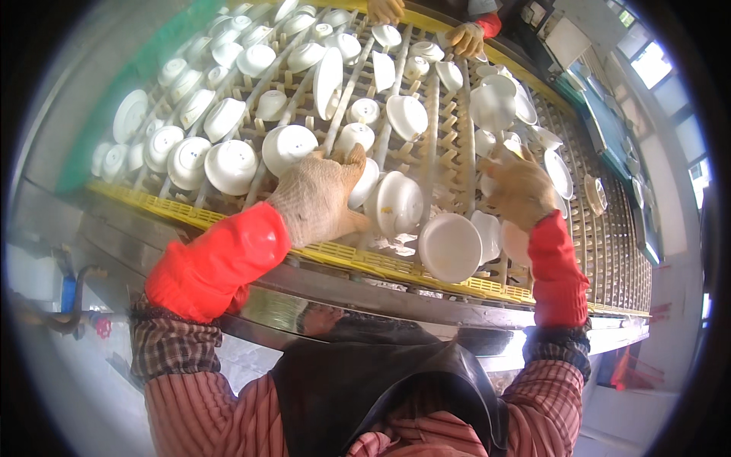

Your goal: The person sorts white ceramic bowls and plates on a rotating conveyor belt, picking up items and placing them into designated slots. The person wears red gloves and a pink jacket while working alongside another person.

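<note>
My left hand [318, 196], in a pale work glove and a red sleeve cover, reaches over the near part of a pegged rack belt [445, 171]. Its thumb and fingers are apart, beside a white bowl [365, 184] that it partly hides. Just right of the thumb, a white bowl [399, 204] with brownish marks leans on the pegs. Over the right part of the belt is my right hand [524, 189], gloved alike and blurred, its fingers among white dishes. Near its wrist stand a round white bowl [450, 247] and a white cup-like dish [487, 236].
Many white bowls and plates [131, 116] stand tilted across the belt. A yellow edge strip [335, 254] and a metal ledge [297, 286] run along the near side. Opposite, another person's gloved hands [466, 38] reach over the far edge. Green sheeting [114, 91] borders the left.
</note>
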The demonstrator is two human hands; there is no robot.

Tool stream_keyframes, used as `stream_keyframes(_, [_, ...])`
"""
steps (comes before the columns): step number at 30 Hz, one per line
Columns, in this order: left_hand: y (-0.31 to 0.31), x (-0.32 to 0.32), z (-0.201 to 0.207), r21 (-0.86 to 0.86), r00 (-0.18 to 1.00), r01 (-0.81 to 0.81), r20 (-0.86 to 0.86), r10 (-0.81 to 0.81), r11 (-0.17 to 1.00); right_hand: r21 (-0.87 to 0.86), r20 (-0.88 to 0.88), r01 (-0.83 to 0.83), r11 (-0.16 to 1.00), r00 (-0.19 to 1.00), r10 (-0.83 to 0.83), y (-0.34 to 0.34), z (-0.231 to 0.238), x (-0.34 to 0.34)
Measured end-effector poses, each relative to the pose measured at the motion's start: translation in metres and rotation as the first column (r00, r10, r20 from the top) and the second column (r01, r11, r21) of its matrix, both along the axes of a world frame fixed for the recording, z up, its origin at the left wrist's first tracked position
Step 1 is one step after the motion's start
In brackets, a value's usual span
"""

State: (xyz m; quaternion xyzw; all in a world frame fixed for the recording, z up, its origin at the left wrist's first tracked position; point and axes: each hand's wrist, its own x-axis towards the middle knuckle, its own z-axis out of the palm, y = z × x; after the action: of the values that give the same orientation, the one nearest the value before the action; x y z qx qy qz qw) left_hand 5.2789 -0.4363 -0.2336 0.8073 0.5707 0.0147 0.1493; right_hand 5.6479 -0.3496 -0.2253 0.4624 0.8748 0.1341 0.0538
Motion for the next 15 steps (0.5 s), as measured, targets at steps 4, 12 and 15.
stream_keyframes(4, [0.013, 0.036, -0.002, 0.125, 0.914, 0.231, -0.366, -0.172, 0.965, 0.104, -0.088, 0.407, 0.907, 0.913, -0.400, 0.000, -0.030, 0.148])
stream_keyframes(12, [0.056, 0.101, -0.052, 0.105, 0.638, 0.714, -0.503, -0.583, 0.692, 0.079, -0.697, -0.023, 0.997, 0.714, 0.071, -0.078, -0.044, 0.077])
stream_keyframes(15, [0.063, 0.092, -0.036, 0.195, 0.701, 0.684, -0.439, -0.561, 0.703, 0.043, -0.470, -0.382, 0.923, 0.807, 0.356, -0.093, -0.033, 0.017])
